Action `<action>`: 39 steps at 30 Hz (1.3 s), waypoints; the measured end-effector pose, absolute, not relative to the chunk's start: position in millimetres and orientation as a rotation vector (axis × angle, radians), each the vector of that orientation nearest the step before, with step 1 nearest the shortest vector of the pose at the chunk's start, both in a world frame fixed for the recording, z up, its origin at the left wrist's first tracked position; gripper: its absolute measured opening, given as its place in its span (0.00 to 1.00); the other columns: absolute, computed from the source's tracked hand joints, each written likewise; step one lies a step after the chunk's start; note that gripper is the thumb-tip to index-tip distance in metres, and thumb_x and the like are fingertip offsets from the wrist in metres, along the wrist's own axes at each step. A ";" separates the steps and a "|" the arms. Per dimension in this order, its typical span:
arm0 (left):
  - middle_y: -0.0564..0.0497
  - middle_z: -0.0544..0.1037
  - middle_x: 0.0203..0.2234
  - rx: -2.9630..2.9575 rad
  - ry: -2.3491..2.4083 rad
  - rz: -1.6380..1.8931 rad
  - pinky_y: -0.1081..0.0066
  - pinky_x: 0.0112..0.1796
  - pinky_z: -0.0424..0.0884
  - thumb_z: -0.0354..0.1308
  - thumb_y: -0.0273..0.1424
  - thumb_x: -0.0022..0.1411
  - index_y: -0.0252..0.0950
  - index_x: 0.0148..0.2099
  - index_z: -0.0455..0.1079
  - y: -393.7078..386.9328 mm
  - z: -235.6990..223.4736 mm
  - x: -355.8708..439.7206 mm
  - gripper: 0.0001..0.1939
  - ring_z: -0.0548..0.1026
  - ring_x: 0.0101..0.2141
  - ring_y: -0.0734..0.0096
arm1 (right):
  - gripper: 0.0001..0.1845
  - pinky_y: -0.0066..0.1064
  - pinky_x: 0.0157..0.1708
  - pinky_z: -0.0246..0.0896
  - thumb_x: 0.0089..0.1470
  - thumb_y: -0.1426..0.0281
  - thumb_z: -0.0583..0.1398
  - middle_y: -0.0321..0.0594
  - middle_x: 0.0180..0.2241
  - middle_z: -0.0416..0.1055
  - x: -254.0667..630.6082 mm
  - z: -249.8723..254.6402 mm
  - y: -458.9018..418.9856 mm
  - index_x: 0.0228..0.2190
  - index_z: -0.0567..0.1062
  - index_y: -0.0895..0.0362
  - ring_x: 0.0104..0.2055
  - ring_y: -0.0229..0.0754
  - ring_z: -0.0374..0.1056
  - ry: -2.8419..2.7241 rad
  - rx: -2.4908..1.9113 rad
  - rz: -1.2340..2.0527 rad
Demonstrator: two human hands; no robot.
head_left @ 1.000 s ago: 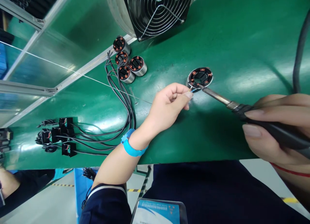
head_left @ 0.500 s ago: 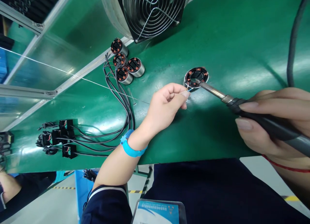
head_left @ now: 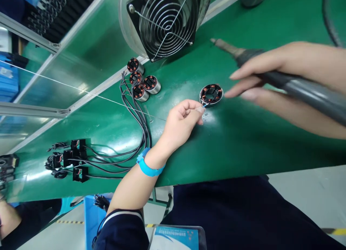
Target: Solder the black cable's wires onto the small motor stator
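A round motor stator (head_left: 219, 95) with copper windings and a black core stands on the green bench, facing up. Thin wires (head_left: 204, 105), one of them blue, run from its near-left edge into the pinched thumb and forefinger of my left hand (head_left: 181, 122). My right hand (head_left: 300, 60) grips a soldering iron (head_left: 300, 84) by its dark handle. The iron's tip is raised up and left, beyond the stator and apart from it. Some right fingertips are close to the stator's right edge; whether they touch it, I cannot tell.
Several wound motor parts (head_left: 151, 84) stand at left, their black cables (head_left: 143, 125) leading to small black housings (head_left: 79, 173). A fan with a wire guard (head_left: 168, 27) is at the back. Another person's arm (head_left: 9, 217) shows at lower left.
My right hand has lifted the soldering iron off the stator, up and away toward the back. My left hand keeps its pinch on the wires. The view has shifted slightly.
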State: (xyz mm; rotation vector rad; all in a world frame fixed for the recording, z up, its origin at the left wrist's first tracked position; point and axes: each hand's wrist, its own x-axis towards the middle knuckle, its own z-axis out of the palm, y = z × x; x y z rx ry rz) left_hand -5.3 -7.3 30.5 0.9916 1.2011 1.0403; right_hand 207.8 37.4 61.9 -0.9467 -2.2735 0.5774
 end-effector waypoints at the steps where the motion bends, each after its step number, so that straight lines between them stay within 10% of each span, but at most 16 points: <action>1: 0.59 0.69 0.16 0.986 1.209 1.040 0.79 0.20 0.55 0.57 0.25 0.61 0.34 0.30 0.66 -7.3 30.4 -5.2 0.06 0.58 0.15 0.85 | 0.21 0.35 0.37 0.69 0.60 0.56 0.57 0.36 0.42 0.75 203.7 63.2 44.9 0.53 0.68 0.47 0.40 0.44 0.74 -2.342 -0.894 0.574; 20: 0.59 0.68 0.17 1.008 1.207 1.008 0.78 0.23 0.58 0.57 0.26 0.61 0.34 0.31 0.65 -7.0 29.7 -5.1 0.06 0.61 0.18 0.83 | 0.16 0.47 0.48 0.58 0.54 0.63 0.57 0.39 0.33 0.72 167.3 33.1 49.9 0.45 0.68 0.50 0.40 0.52 0.66 -2.371 -0.875 0.422; 39: 0.59 0.68 0.17 0.992 1.265 0.957 0.79 0.21 0.56 0.59 0.26 0.59 0.34 0.33 0.66 -4.7 35.0 -11.3 0.04 0.59 0.17 0.84 | 0.23 0.42 0.49 0.66 0.55 0.71 0.55 0.38 0.45 0.75 168.3 25.7 54.9 0.53 0.64 0.49 0.46 0.46 0.72 -2.209 -0.854 0.558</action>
